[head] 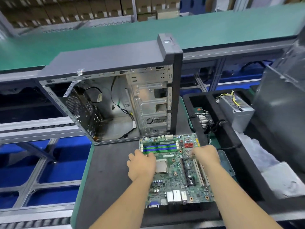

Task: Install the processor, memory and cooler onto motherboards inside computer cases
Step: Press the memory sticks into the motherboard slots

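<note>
A green motherboard [177, 172] lies flat on a dark mat in front of an open grey computer case [115, 90]. Blue and green memory slots [159, 147] run across its far end, and one memory stick [158, 143] sits in the farthest slot. The processor [160, 166] sits in its socket near the middle. My left hand [142, 164] rests on the board's left side beside the processor, fingers reaching toward the memory slots. My right hand [205, 155] lies knuckles up over the board's far right part. Its fingertips are hidden. A cooler [203, 121] with metal fins lies in a black tray to the right.
The black foam tray [214, 103] on the right also holds a grey power supply [236, 109] with yellow wires and a white plastic bag [257, 152]. A green conveyor belt [115, 35] runs behind the case. Loose black cables hang inside the case. Blue bins sit below at left.
</note>
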`<state>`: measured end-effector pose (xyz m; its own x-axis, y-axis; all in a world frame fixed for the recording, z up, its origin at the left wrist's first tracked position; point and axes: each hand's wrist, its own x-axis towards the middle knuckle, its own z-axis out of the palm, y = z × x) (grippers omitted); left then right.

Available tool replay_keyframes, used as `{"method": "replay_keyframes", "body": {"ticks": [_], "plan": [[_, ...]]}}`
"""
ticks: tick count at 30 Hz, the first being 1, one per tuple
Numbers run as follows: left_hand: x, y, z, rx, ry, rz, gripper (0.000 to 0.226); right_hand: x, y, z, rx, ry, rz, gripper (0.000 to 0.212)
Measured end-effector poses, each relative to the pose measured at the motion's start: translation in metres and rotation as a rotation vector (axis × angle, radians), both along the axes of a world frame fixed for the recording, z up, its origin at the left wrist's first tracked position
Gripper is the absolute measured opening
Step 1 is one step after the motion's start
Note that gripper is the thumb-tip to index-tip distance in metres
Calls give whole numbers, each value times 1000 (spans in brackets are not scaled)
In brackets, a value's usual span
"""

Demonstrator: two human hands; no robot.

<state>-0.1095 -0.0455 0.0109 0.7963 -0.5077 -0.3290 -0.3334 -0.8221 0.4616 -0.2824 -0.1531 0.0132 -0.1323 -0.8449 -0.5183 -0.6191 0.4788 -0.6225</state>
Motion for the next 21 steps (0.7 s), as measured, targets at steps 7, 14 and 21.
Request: {"method": "replay_keyframes", "body": {"ticks": [7, 14, 21], "plan": [[-75, -47, -2, -112, 95, -154, 42, -77, -52, 15, -77, 68, -151, 39], [-136, -92, -5, -119, 212, -271, 47, -146, -89, 11, -128, 148, -323, 43], [-167, -129, -9, -99, 326, -356, 47, -183, -116, -2, -101, 186, -376, 43]]}}
